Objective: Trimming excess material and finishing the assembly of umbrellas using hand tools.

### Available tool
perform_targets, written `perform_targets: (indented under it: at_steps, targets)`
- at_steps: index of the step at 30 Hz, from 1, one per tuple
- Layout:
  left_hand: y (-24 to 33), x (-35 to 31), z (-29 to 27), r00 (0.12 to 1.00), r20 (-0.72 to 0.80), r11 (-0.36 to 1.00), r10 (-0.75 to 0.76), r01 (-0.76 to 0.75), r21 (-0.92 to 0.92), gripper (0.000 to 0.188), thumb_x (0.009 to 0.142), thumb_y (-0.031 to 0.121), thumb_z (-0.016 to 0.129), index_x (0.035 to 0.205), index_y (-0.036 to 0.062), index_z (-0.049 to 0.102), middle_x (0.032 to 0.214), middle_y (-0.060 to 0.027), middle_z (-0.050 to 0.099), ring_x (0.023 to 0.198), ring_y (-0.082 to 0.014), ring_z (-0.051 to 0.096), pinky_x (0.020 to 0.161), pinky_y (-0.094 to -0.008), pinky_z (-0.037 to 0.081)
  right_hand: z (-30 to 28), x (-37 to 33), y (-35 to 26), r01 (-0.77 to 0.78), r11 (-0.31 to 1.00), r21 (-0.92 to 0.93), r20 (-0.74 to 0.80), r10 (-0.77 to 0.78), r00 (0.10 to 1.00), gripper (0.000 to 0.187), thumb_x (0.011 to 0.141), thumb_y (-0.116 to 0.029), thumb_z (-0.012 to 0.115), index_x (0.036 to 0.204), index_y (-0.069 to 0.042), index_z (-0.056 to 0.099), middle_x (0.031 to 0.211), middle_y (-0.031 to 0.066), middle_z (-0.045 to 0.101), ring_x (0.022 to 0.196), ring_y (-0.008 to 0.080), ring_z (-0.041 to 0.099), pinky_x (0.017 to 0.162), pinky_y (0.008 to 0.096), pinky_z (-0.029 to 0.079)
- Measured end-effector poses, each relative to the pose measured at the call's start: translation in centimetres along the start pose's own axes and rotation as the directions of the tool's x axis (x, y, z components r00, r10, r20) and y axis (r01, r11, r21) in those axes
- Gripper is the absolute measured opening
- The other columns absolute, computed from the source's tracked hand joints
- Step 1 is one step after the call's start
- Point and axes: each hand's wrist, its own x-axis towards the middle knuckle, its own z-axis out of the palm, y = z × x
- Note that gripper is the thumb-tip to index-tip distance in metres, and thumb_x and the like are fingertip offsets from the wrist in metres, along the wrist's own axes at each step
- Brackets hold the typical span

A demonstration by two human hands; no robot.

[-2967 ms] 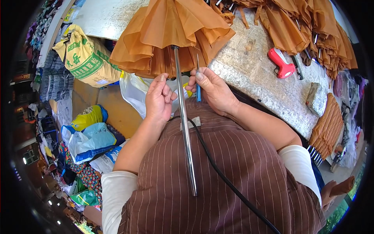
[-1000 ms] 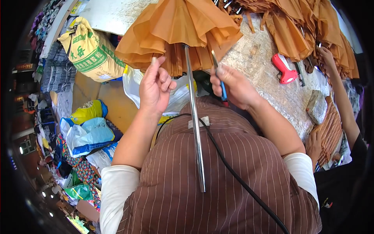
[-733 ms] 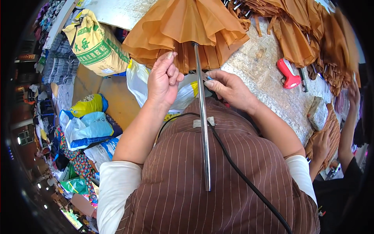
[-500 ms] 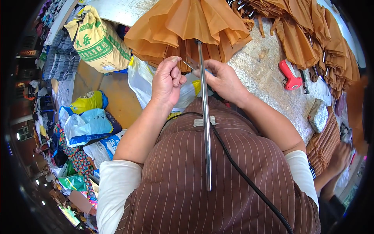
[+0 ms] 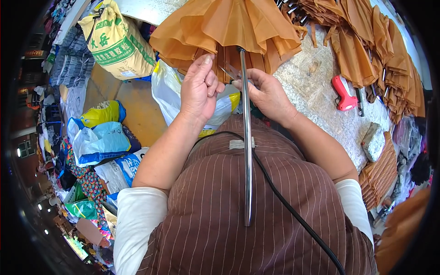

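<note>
- While our left hand [image 5: 199,89] is curled in a narrow grip at the base of the orange umbrella canopy [image 5: 229,27], top centre of the frame, we cannot tell what it pinches, so a loose hold could let the fabric slide.
- Our right hand [image 5: 266,94] holds small metal scissors [image 5: 230,72] just beside the steel shaft [image 5: 248,151]; their tips sit close to the left fingers and could nick skin or cloth.
- Running down the middle onto our striped apron [image 5: 220,220], the shaft could tip sideways if either hand eases off.
- At upper right, the red tool [image 5: 343,93] lies on the counter [image 5: 316,96], where an elbow swing could knock it.
- A black cable [image 5: 293,211] crosses the apron and could snag.
</note>
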Motion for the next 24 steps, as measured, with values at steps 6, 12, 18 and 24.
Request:
perform_targets:
  at_steps: [6, 12, 18, 24]
  targets:
    - [-0.2, -0.1, -0.1, 0.998, -0.011, 0.998, 0.054, -0.054, 0.04, 0.012, 0.092, 0.012, 0.054, 0.102, 0.0069, 0.059, 0.054, 0.0036, 0.039, 0.04, -0.0053, 0.03, 0.046, -0.022, 0.031, 0.1, -0.2, 0.3, 0.003, 1.0, -0.027, 0.015, -0.002, 1.0, 0.029, 0.09, -0.025, 0.062, 0.099, 0.002, 0.062, 0.079, 0.0054, 0.061, 0.066, 0.0089, 0.052, 0.059, 0.0204, 0.043]
    - [-0.4, -0.3, -0.6, 0.999, -0.015, 0.998, 0.051, -0.05, 0.048, 0.01, 0.092, 0.011, 0.055, 0.099, 0.0068, 0.06, 0.054, 0.0038, 0.039, 0.04, -0.0052, 0.03, 0.046, -0.022, 0.033, 0.1, 0.1, -0.2, -0.003, 1.0, -0.01, 0.049, 0.004, 0.999, 0.028, 0.09, -0.026, 0.062, 0.099, 0.001, 0.062, 0.075, 0.0034, 0.059, 0.063, 0.0076, 0.051, 0.056, 0.0196, 0.042]
    - [0.2, -0.5, 0.3, 0.997, 0.069, 0.998, 0.017, -0.013, -0.063, 0.01, 0.092, 0.015, 0.057, 0.097, 0.0066, 0.059, 0.053, 0.0046, 0.038, 0.041, -0.0049, 0.029, 0.046, -0.0215, 0.034, 0.1, 0.2, -0.8, -0.029, 0.999, 0.04, 0.059, 0.027, 0.998, 0.028, 0.09, -0.027, 0.063, 0.098, 0.0, 0.063, 0.073, 0.0023, 0.057, 0.062, 0.0062, 0.049, 0.054, 0.0188, 0.04]
    - [0.0, 0.0, 0.1, 0.997, -0.025, 0.989, 0.071, -0.067, 0.134, 0.015, 0.094, 0.021, 0.057, 0.096, 0.0064, 0.058, 0.052, 0.0053, 0.036, 0.041, -0.0048, 0.028, 0.046, -0.0211, 0.033, 0.1, -0.1, -0.1, -0.098, 0.995, -0.009, 0.081, 0.098, 0.992, 0.038, 0.089, -0.033, 0.061, 0.101, 0.003, 0.064, 0.08, 0.0102, 0.064, 0.067, 0.0143, 0.057, 0.061, 0.0268, 0.047]
